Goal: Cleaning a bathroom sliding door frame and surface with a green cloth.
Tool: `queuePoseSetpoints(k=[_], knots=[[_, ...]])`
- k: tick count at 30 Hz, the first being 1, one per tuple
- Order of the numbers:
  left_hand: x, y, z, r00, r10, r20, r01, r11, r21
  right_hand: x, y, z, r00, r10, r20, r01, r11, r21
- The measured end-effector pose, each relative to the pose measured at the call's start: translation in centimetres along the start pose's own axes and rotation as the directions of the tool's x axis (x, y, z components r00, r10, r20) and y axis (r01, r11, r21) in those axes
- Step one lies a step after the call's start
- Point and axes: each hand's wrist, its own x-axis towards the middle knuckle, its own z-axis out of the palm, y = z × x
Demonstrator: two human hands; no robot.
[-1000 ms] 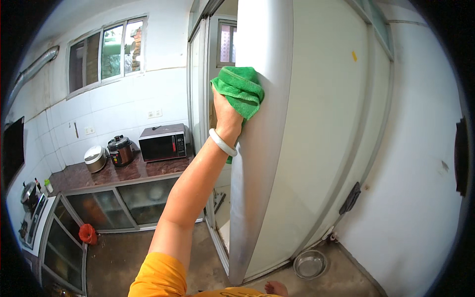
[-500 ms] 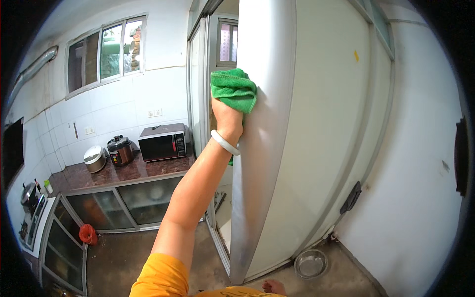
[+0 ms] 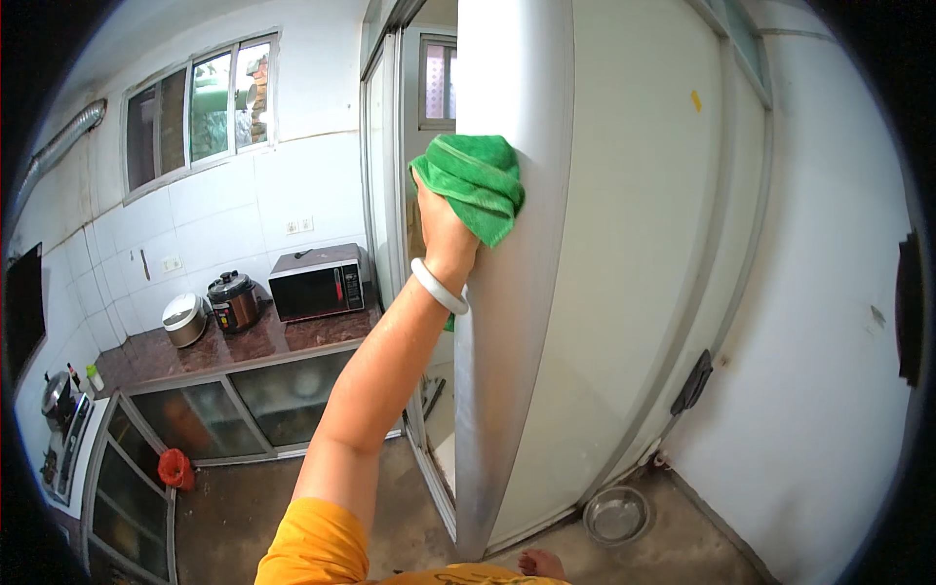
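My left hand (image 3: 444, 226) reaches up and forward, gripping a green cloth (image 3: 473, 183) that covers its fingers. The cloth lies against the rounded, pale grey edge post (image 3: 512, 322) of a tall partition. A bit of green shows below the wrist, partly hidden behind the forearm. A white bangle (image 3: 440, 287) circles that wrist, and a yellow sleeve (image 3: 314, 542) covers the upper arm. My right hand is out of sight.
Left of the post is a doorway. A brown counter (image 3: 146, 356) bears a microwave (image 3: 317, 283), pressure cooker (image 3: 233, 301) and rice cooker (image 3: 185, 320). On the floor are a red bin (image 3: 176, 470) and a metal basin (image 3: 616, 515), near my foot (image 3: 541, 563). A dark cloth (image 3: 692, 382) hangs right.
The green cloth has shifted slightly right across the post and spreads wider, its corner hanging lower. My left hand still grips it. The whole view has moved a little.
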Motion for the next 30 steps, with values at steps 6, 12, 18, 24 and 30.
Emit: queuePoseSetpoints(k=[6,12,18,24,30], knots=[[0.0,0.8,-0.9,0.977,-0.213,-0.025,0.194,0.928,-0.319,-4.7,-6.5,4.6,0.962,0.238,-0.136,-0.222,0.967,0.122],[-4.2,-2.4,-3.1,0.990,-0.144,0.001,0.143,0.980,-0.136,-5.6,-7.9,5.3,0.956,0.265,-0.122,-0.260,0.964,0.061],[-7.3,0.3,-3.5,0.906,0.247,0.343,-0.417,0.383,0.825,-5.8,-8.1,5.5,0.942,0.275,-0.193,-0.275,0.961,0.028],[-11.5,0.3,-4.3,0.956,0.171,0.239,-0.294,0.527,0.797,-5.2,-6.4,4.3,0.954,0.244,-0.173,-0.233,0.969,0.081],[-17.4,-2.1,-6.6,0.968,0.163,0.194,-0.252,0.544,0.800,-5.8,-9.1,4.8,0.993,0.008,-0.120,-0.013,0.999,-0.040]])
